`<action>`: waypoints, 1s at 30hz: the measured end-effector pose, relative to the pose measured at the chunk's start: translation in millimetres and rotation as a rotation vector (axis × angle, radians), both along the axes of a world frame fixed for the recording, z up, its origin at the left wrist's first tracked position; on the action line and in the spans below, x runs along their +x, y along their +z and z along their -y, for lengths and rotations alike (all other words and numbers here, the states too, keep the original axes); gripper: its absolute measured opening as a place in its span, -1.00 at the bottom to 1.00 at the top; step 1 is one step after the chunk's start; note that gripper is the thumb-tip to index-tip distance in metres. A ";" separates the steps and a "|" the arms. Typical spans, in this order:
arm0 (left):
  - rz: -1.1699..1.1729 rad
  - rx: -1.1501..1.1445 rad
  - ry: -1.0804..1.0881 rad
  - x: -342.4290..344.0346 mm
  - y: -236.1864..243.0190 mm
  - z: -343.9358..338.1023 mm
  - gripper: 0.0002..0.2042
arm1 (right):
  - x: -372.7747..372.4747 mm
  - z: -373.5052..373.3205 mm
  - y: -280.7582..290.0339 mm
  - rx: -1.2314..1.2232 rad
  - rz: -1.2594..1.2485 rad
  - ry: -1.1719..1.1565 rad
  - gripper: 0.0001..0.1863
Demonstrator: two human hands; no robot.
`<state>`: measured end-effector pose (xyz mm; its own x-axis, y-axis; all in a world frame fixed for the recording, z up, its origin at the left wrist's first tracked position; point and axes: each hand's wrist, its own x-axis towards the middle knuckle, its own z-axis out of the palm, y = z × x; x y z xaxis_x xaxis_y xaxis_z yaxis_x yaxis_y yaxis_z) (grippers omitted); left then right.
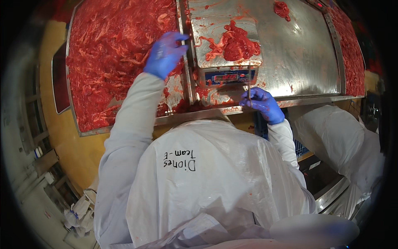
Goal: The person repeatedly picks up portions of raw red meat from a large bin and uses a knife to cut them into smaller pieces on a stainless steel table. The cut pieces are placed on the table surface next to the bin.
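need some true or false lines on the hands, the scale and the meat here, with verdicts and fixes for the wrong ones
1. The left hand and right hand both wear blue gloves. True.
2. The platform of the scale has nothing on it. False: a heap of red meat lies there.
3. The fingers of the right hand are around a thin, rod-like item. True.
4. The left hand is to the right of the scale. False: it is to the left of it.
5. A smaller piece of meat lies on the metal surface right of the scale. True.
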<state>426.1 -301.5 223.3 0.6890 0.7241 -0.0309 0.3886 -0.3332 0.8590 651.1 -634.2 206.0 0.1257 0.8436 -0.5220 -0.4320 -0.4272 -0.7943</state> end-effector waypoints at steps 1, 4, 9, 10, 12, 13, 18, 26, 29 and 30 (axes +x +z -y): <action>-0.005 -0.095 0.016 -20.5 -14.9 -12.0 -0.67 | 4.0 15.4 -4.7 -0.006 -0.003 -0.054 -0.70; -0.167 -0.181 0.184 -93.1 -91.9 -56.1 -0.60 | 25.4 39.9 -31.2 0.131 0.135 -0.242 -0.72; -0.108 0.446 0.097 16.0 -45.4 -0.9 -0.36 | 49.1 -3.9 10.9 0.126 0.372 -0.103 -0.75; -0.273 0.372 -0.014 53.4 -17.9 20.4 -0.30 | 45.1 -26.7 24.1 0.184 0.365 -0.006 -0.76; -0.244 0.377 -0.342 90.3 6.0 63.3 -0.24 | 46.7 -79.3 30.4 0.232 0.430 0.136 -0.79; -0.132 0.192 -0.365 93.8 4.0 65.8 -0.23 | 42.6 -97.4 31.9 0.249 0.466 0.205 -0.80; 0.485 -0.459 -0.029 59.1 -10.7 41.3 -0.32 | -33.1 -116.6 26.7 0.432 0.357 -0.023 -0.61; -0.095 0.197 0.363 -58.4 -55.6 -68.4 -0.28 | 11.2 -197.8 -28.6 0.355 1.227 -0.023 -0.38; -0.628 0.567 0.608 -121.9 -48.2 -109.2 -0.09 | 85.9 -167.8 -34.2 0.079 1.191 -0.331 -0.35; -0.635 0.467 0.547 -143.0 -72.2 -103.3 -0.11 | 99.3 -160.3 -41.9 0.025 1.203 -0.419 -0.37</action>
